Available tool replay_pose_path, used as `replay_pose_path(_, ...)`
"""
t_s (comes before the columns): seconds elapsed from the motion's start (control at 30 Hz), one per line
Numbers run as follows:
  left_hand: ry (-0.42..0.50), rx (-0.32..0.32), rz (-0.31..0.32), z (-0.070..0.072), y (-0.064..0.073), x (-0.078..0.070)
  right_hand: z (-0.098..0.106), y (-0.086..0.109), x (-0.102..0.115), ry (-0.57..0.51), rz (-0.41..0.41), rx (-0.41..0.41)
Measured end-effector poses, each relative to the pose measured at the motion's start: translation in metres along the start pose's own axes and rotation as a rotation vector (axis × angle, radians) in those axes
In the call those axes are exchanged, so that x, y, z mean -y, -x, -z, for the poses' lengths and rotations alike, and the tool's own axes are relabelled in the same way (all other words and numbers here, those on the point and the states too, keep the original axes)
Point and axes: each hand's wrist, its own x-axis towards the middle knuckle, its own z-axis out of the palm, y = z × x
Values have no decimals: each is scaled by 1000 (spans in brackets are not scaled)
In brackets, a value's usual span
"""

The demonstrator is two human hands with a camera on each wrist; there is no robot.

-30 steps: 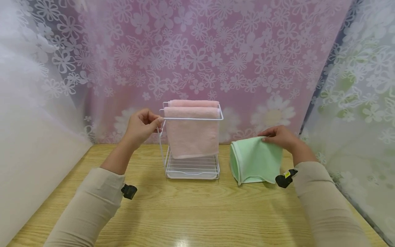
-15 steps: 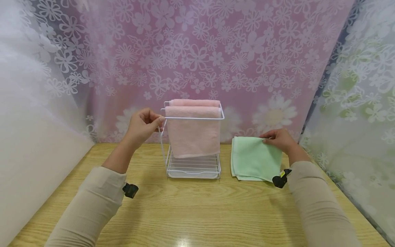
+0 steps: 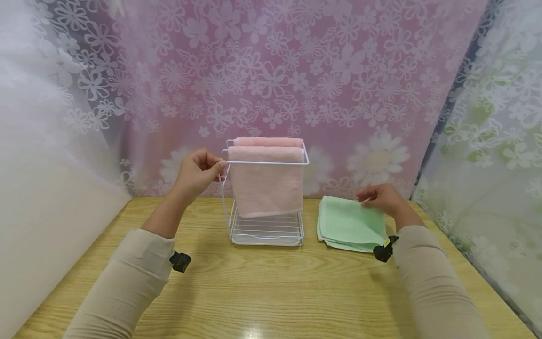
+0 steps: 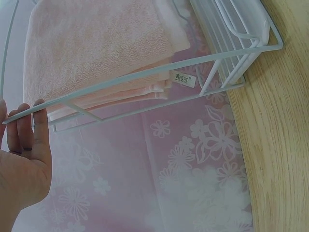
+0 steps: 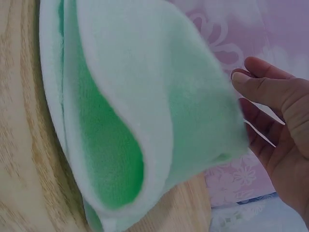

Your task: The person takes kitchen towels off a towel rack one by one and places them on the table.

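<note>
My left hand (image 3: 195, 173) pinches the upper left corner of a white wire rack (image 3: 267, 235). The left wrist view shows its fingers (image 4: 41, 137) curled at the rack's bar. Folded pink towels (image 3: 267, 183) hang over the rack's upper bars, one behind the other. On the right, a folded green towel (image 3: 349, 223) slumps onto the table. My right hand (image 3: 383, 201) is at that towel's back edge. In the right wrist view, its thumb and fingertips (image 5: 240, 79) stand loose of the green cloth, parted; some lower fingers are partly hidden behind it.
A white tray (image 3: 264, 242) forms the rack's base on the wooden table (image 3: 271, 292). Behind stands a pink flowered curtain (image 3: 262, 70). A white wall (image 3: 46, 188) bounds the left side, and a pale flowered curtain (image 3: 491, 155) the right.
The green towel has sunk from raised and folded over to lying lower on the table. My right hand has lowered and come loose from it. The left hand keeps its hold on the rack.
</note>
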Motion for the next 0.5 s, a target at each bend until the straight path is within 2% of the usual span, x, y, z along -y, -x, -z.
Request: replay_pose_path(0.5,13,1,-11,-1,1,-1,3,7,0,27,-7,-42)
